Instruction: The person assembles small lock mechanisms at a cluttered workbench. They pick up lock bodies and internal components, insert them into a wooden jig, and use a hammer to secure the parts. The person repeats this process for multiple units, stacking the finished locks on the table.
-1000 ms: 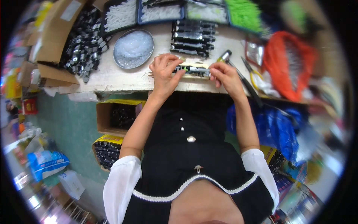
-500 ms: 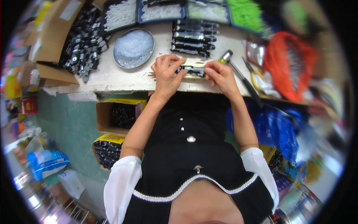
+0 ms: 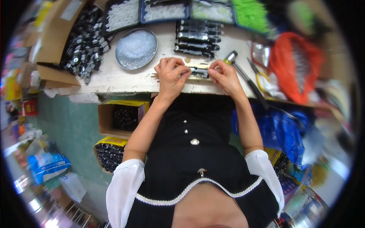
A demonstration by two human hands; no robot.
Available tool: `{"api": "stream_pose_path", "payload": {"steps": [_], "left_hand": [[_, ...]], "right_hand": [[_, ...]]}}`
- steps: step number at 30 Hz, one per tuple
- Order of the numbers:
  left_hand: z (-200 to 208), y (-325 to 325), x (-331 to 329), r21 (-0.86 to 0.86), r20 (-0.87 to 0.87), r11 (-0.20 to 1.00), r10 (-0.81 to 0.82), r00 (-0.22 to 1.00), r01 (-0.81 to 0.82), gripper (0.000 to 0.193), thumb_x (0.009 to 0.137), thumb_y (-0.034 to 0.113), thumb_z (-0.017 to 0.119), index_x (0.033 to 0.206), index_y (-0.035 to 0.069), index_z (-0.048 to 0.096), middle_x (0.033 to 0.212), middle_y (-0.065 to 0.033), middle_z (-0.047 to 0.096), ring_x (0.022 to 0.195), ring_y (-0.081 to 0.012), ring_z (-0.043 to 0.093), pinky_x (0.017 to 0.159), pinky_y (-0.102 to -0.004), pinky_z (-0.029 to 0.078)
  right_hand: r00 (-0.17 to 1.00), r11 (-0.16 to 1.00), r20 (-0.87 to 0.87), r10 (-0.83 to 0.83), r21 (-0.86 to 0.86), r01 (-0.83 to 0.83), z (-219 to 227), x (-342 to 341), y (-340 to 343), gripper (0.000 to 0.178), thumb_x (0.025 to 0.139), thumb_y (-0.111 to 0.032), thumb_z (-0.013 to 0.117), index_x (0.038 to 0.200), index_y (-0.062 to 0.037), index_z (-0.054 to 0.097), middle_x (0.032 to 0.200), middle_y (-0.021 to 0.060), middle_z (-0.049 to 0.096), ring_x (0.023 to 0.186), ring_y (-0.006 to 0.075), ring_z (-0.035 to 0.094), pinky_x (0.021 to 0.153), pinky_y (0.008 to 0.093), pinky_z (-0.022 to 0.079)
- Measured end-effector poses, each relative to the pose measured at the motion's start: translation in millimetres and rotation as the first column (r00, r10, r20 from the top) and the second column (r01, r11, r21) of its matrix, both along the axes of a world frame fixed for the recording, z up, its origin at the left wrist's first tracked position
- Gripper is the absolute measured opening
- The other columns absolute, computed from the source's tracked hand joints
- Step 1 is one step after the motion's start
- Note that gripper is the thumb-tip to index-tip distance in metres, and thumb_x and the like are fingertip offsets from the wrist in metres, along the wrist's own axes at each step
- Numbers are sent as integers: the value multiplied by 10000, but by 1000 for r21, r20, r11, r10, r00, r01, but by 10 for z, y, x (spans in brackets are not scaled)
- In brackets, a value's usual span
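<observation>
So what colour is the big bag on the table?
The bag is orange-red, seen best in the head view.

Left grip (image 3: 171, 77), right grip (image 3: 226, 77) — both hold a grey-black part (image 3: 199, 72).

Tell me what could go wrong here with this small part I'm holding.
The small part might slip, as only the fingers of your left hand and right hand seem to pinch its ends. Your right hand could also knock the hammer, which lies close by with its handle at the table edge.
</observation>
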State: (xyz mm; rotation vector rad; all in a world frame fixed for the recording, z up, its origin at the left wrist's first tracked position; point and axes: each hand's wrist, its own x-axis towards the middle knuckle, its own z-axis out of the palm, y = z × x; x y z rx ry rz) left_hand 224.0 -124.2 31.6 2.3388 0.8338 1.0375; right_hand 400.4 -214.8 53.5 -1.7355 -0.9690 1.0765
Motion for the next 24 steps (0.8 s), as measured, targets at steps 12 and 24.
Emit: {"api": "stream_pose_path", "payload": {"steps": [12, 24], "left_hand": [[19, 26, 17, -2, 13, 999, -35, 999, 36, 74, 622, 101, 690, 666, 127, 636, 818, 42, 549, 867, -178, 453, 753, -357, 258], [63, 32, 0, -2, 7, 999, -49, 999, 49, 123, 615, 85, 693, 716, 130, 641, 835, 19, 558, 870, -192, 464, 751, -342, 274]], "right_hand": [[987, 998, 149, 56, -45, -50, -58, 56, 69, 244, 729, -212, 681, 771, -31, 523, 588, 46, 560, 519, 106, 496, 488, 262, 387], [774, 961, 573, 272, -124, -246, 368, 208, 378, 248, 738, -272, 611, 751, -27, 578, 641, 167, 590, 615, 322, 584, 581, 384, 438]]}}
